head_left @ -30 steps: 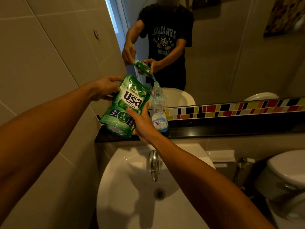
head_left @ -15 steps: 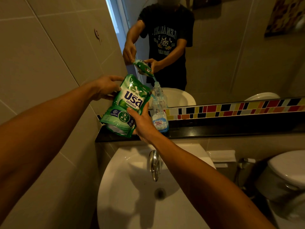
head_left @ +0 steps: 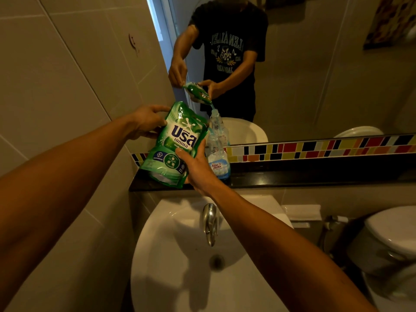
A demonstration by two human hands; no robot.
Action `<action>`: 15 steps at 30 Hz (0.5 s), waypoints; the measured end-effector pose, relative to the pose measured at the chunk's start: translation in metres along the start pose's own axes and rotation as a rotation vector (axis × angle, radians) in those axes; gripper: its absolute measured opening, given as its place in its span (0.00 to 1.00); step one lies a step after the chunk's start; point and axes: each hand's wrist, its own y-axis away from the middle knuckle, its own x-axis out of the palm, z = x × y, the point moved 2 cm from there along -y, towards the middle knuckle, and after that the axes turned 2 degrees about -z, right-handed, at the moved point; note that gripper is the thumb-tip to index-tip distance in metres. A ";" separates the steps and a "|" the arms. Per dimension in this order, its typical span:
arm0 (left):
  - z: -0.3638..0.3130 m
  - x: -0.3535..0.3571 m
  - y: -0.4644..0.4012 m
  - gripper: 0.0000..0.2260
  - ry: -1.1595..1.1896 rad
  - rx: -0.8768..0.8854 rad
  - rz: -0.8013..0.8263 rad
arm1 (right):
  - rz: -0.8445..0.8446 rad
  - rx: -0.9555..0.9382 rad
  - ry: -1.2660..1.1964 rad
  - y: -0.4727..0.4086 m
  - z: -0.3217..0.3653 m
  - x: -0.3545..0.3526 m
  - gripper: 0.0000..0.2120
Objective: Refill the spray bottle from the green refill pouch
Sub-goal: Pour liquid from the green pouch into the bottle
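The green refill pouch (head_left: 172, 145) is tilted with its top right corner over the neck of a clear bottle (head_left: 218, 162) with a blue label. The bottle stands without a spray head on the black ledge (head_left: 315, 176). My left hand (head_left: 146, 121) grips the pouch's upper left edge. My right hand (head_left: 198, 167) holds its lower right side from below. A thin bluish stream runs from the pouch corner into the bottle neck, clearer in the mirror. The bottle's left side is hidden behind the pouch.
A white sink (head_left: 180, 266) with a chrome tap (head_left: 210, 224) lies directly below the ledge. A toilet (head_left: 391, 239) stands at the right. A mirror (head_left: 315, 64) above a coloured tile strip (head_left: 315, 147) reflects the person. A tiled wall (head_left: 67, 75) closes the left side.
Both hands and the pouch stay in nearly the same pose over the bottle; only the view shifts a little.
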 end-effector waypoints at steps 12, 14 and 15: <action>0.054 0.039 -0.012 0.25 0.187 0.003 -0.023 | -0.012 0.053 0.346 0.005 -0.018 -0.038 0.53; 0.064 0.048 -0.013 0.23 0.208 0.006 -0.048 | 0.005 0.042 0.421 0.006 -0.021 -0.045 0.54; 0.070 0.052 -0.015 0.23 0.226 0.004 -0.058 | 0.013 0.037 0.466 0.006 -0.023 -0.049 0.54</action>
